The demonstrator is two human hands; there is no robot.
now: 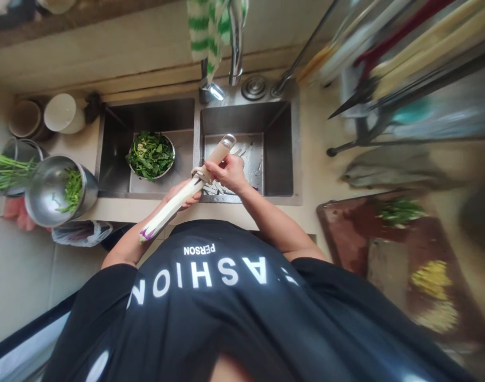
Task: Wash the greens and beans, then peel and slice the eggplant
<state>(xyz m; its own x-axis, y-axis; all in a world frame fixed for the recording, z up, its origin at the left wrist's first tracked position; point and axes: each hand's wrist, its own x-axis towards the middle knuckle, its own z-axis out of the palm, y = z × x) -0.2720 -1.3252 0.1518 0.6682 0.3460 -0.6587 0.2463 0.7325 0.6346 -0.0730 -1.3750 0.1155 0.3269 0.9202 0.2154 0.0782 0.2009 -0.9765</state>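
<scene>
Along the left end of the bench (125, 210), we see a white bowl (62, 112) near the back edge and a big metal bowl (45, 193) close to the front edge, with cut green bits (72, 191) on its right side. Next comes the left sink (149, 116), where green leaves (150, 154) fill a round bowl (173, 157). At that sink's front right corner, our left hand (192, 199) is wrapped round the long eggplant (173, 207) from below. It slants over the front edge, mostly white, with purple at its low left tip. The peeler (219, 154) has its head at the eggplant's upper end, and our right hand (232, 172) is closed on its pale handle. Thin peels (216, 188) lie by the front left corner of the right sink (280, 148), and a shiny tap (236, 50) stands at its back edge. Farthest right, a brown board (346, 233) has cut greens (401, 211) near its back edge, a wide knife (388, 265) lower down, and yellow bits (431, 278) toward its right edge.
</scene>
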